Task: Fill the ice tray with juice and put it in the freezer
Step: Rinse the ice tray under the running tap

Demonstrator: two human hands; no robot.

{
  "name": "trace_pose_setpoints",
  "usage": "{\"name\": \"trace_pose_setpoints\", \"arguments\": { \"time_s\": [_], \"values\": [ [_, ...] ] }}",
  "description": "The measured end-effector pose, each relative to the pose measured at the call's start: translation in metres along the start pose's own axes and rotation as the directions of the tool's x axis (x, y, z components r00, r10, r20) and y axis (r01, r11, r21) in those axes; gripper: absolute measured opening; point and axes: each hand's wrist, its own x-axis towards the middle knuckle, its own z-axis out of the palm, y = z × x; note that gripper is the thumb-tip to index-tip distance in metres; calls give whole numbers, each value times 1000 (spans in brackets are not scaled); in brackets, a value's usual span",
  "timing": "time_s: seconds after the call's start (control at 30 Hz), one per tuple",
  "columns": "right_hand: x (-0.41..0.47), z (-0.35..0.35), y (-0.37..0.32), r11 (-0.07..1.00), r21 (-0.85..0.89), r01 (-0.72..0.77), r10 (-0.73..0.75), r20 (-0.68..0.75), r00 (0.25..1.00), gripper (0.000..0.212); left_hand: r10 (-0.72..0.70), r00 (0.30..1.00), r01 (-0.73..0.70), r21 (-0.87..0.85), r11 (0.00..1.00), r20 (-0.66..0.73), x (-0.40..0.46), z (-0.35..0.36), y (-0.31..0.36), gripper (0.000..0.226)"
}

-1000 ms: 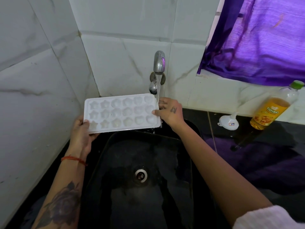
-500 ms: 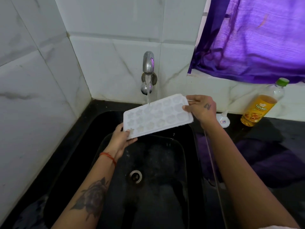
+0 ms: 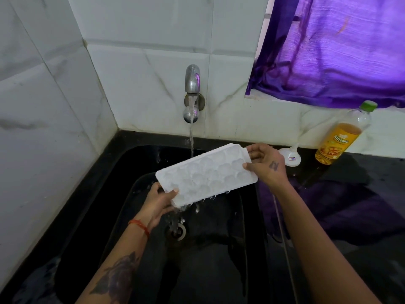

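Observation:
A white ice tray [image 3: 207, 174] with star-shaped cups hangs tilted over the black sink [image 3: 135, 163], its left end lower. My left hand [image 3: 161, 199] grips the lower left corner. My right hand [image 3: 266, 164] holds the upper right end. Water runs from the steel tap [image 3: 192, 84] onto the tray and spills off its near edge toward the drain [image 3: 178, 231]. A juice bottle [image 3: 341, 134] with an orange label and green cap stands on the counter at the right, against the wall.
A small white funnel [image 3: 290, 155] lies on the black counter [image 3: 361, 205] between my right hand and the bottle. A purple curtain [image 3: 339, 51] hangs above the ledge at the upper right. White marble tiles [image 3: 43, 106] close the left and back sides.
The tray moved right from the left wall to under the running tap and tilted, left end down. Water now pours off it into the sink. Both hands kept their grip.

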Motion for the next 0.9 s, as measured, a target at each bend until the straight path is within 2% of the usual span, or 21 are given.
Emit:
{"name": "trace_pose_setpoints", "arguments": {
  "time_s": [0.13, 0.23, 0.33, 0.47, 0.5, 0.6, 0.7, 0.8, 0.9],
  "values": [
    [5, 18, -5, 996, -65, 65, -62, 43, 997, 37, 119, 993, -120, -65, 991, -24, -2, -16, -7, 29],
    [15, 24, -11, 975, -199, 101, -68, 165, 984, 30, 219, 968, -231, -92, 969, -122, 0, -29, -9, 28],
    [29, 27, -21, 964, -237, 118, -45, 291, 956, 33, 347, 910, -351, 20, 936, -227, 2, -45, -10, 21],
    [52, 47, -45, 967, -210, 142, -90, 243, 966, 22, 473, 858, -434, 209, 876, -202, 3, -53, -8, 33],
    [57, 55, -53, 967, -200, 157, -104, 252, 962, 26, 480, 856, -438, 224, 871, -192, 4, -53, -8, 35],
    [79, 85, -75, 945, -239, 224, -142, 319, 937, 58, 458, 867, -418, 214, 883, -197, 6, -52, -10, 31],
    [98, 113, -88, 884, -346, 314, -151, 424, 893, 72, 418, 887, -399, 128, 908, -196, 6, -48, -9, 23],
    [114, 126, -89, 785, -480, 393, -176, 436, 883, 56, 422, 887, -406, 120, 906, -185, 8, -46, -4, 19],
    [123, 127, -89, 622, -616, 483, -257, 422, 869, 34, 435, 881, -421, 112, 900, -184, 10, -45, 1, 18]
  ]
}}
